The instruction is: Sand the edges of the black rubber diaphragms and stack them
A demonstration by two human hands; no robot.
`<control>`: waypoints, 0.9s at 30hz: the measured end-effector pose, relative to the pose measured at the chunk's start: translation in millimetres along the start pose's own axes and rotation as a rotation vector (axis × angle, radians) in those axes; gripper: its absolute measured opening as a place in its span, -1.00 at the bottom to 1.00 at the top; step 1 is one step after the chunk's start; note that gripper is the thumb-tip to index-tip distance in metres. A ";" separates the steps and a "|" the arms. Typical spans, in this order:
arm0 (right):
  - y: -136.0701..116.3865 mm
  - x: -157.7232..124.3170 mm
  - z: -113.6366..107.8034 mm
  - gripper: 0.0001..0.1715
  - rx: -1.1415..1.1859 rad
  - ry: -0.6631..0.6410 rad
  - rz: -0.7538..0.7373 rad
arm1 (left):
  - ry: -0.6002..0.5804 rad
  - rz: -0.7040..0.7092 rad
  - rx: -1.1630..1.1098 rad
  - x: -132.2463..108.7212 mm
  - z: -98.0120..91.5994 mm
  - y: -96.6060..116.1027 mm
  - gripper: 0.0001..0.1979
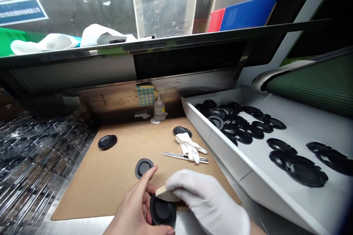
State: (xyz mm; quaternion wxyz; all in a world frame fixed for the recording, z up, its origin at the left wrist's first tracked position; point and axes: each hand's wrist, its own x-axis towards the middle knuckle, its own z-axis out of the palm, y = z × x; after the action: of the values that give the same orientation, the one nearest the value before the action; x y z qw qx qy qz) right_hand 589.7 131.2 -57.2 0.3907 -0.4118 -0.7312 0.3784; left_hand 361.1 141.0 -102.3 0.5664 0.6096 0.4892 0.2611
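**A:** Brown cardboard sheet (110, 176) covers most of the worktop (82, 226). What sits in the white tray (228, 161) to its right?

**B:** Loose discs (300, 169), all black. They are heaped at the far end and lie singly nearer, some with ragged rims.

**A:** And the hands?

**B:** The bare left hand (135, 209) pinches a black disc (162, 212) between thumb and fingers, over the sheet's near edge. The gloved right hand (206, 198) is closed round a tan block (164, 192), whose end touches the disc's upper rim.

**A:** How would you do that well?

**B:** I'd grip low on the disc, so the rim is free. I'd lay the block flat against the rim and press lightly, because the disc looks soft enough to buckle.

**A:** Any smaller container?

**B:** One small bottle (159, 110) stands upright at the back of the sheet. I cannot tell what is in it.
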 end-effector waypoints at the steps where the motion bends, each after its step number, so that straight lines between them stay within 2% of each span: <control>1: -6.3 4.5 6.2 -0.78 0.028 -0.055 -0.047 | -0.008 0.003 -0.013 1.0 -0.7 -0.2 0.30; 4: -14.7 11.8 18.1 -0.93 0.103 -0.110 -0.085 | -0.017 0.023 -0.007 3.4 -4.2 -2.0 0.36; 5: -14.1 12.5 19.0 -0.91 0.094 -0.129 -0.076 | -0.019 0.030 0.007 3.9 -5.3 -2.7 0.38; 7: -10.8 12.3 18.1 -0.76 0.040 -0.103 -0.039 | -0.031 0.038 0.015 4.4 -7.1 -3.7 0.40; 10: -7.3 8.8 17.2 -0.83 -0.006 -0.069 -0.020 | -0.052 0.043 -0.003 4.0 -8.3 -4.3 0.40; 12: -8.2 5.8 18.7 -0.87 -0.003 -0.114 -0.040 | -0.039 0.064 0.033 3.3 -8.4 -4.6 0.41; 14: -10.5 4.7 21.0 -0.80 0.017 -0.118 -0.028 | -0.038 0.063 0.045 2.3 -8.2 -5.0 0.42; 16: -13.7 6.4 24.5 -0.72 0.055 -0.046 -0.011 | -0.050 0.062 0.030 1.5 -7.9 -5.7 0.43; 18: -18.4 9.3 29.8 -0.74 0.083 -0.008 -0.007 | -0.040 0.074 0.048 1.4 -7.6 -6.9 0.42; 21: -28.4 12.1 35.7 -0.69 0.079 -0.053 -0.006 | -0.007 0.098 0.130 2.9 -6.8 -9.8 0.42; 24: -36.0 10.5 29.8 -0.63 0.023 -0.032 0.038 | -0.020 0.079 0.170 4.4 -6.2 -13.1 0.46; 27: -32.8 -1.9 15.0 -0.61 -0.023 -0.004 0.076 | 0.010 0.085 0.229 5.7 -6.3 -17.2 0.50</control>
State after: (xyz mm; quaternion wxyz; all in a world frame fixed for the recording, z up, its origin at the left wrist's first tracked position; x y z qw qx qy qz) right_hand 567.1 113.7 -35.2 0.3698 -0.4429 -0.7200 0.3856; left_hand 352.5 146.8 -118.4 0.4787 0.6893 0.4925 0.2304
